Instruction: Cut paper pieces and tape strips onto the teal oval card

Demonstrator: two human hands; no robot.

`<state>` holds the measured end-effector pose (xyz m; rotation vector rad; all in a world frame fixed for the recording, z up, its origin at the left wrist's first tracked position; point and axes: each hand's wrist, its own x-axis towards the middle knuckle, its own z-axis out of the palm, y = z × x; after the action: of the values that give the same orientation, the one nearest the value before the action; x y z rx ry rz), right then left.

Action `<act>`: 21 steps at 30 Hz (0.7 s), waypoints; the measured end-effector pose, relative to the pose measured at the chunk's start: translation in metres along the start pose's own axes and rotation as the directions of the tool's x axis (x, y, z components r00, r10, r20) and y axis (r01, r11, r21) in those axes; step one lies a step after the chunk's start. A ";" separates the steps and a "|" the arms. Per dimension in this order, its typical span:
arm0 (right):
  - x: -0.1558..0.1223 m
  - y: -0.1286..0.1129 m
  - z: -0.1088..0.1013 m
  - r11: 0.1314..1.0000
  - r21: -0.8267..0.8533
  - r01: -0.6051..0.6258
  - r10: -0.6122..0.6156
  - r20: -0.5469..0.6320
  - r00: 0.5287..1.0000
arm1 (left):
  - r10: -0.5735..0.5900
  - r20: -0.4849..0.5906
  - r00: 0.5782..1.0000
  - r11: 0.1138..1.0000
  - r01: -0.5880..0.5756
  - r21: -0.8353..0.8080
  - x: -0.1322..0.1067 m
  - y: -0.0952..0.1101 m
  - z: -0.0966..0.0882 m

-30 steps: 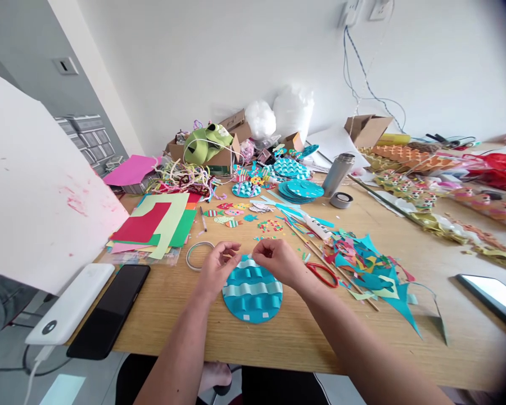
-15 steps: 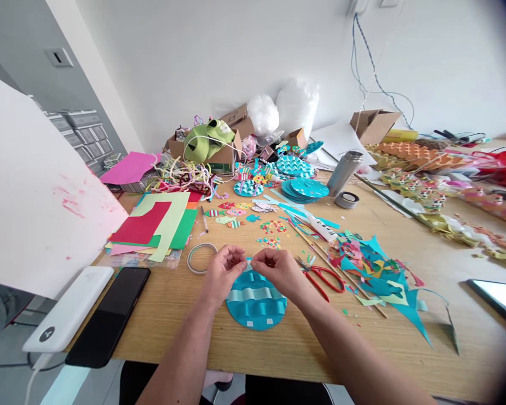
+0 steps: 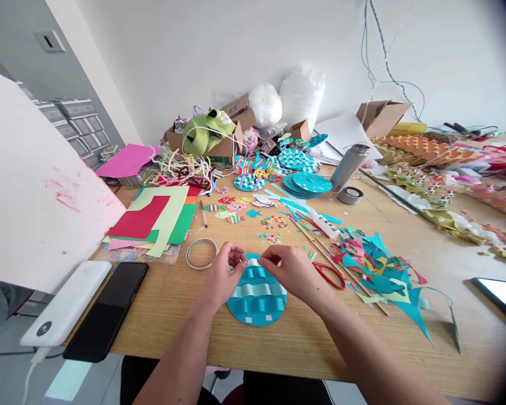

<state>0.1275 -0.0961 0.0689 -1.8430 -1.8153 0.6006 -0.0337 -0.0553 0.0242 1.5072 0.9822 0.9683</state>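
A blue paper disc (image 3: 257, 298) with wavy light-blue strips lies flat on the wooden table (image 3: 244, 343) in front of me. My left hand (image 3: 224, 271) pinches at the disc's upper left edge, fingers closed on a small bit I cannot make out. My right hand (image 3: 290, 271) rests over the disc's upper right, fingers curled in a pinch near a pale strip at the top. A tape ring (image 3: 201, 253) sits just left of my left hand. Red-handled scissors (image 3: 331, 274) lie right of my right hand.
A black phone (image 3: 107, 309) and white power bank (image 3: 65, 304) lie at the left front edge. Coloured paper sheets (image 3: 158, 219), paper scraps (image 3: 375, 270), stacked blue discs (image 3: 307, 184), a metal flask (image 3: 349, 166) and boxes crowd the table. A white board (image 3: 29, 197) leans at left.
Both hands have stayed pinched together at the disc's top edge, with small finger shifts. The view has tilted slightly.
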 end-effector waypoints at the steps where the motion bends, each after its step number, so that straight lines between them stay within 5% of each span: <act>1: 0.001 0.000 0.000 1.000 0.015 0.017 -0.017 0.013 1.000 | 0.001 0.011 1.000 1.000 -0.001 0.009 0.000 0.001 0.000; 16: 0.004 -0.003 0.010 0.995 0.078 0.061 -0.064 0.033 0.997 | 0.016 0.067 0.998 0.999 -0.019 0.036 -0.002 0.002 0.001; 21: 0.003 0.007 -0.001 0.972 0.236 -0.018 0.034 -0.063 0.997 | 0.125 -0.036 0.991 0.990 -0.123 0.068 0.000 0.000 -0.003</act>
<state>0.1335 -0.0934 0.0659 -1.7095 -1.6034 0.7220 -0.0368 -0.0541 0.0242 1.6245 0.9660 1.0673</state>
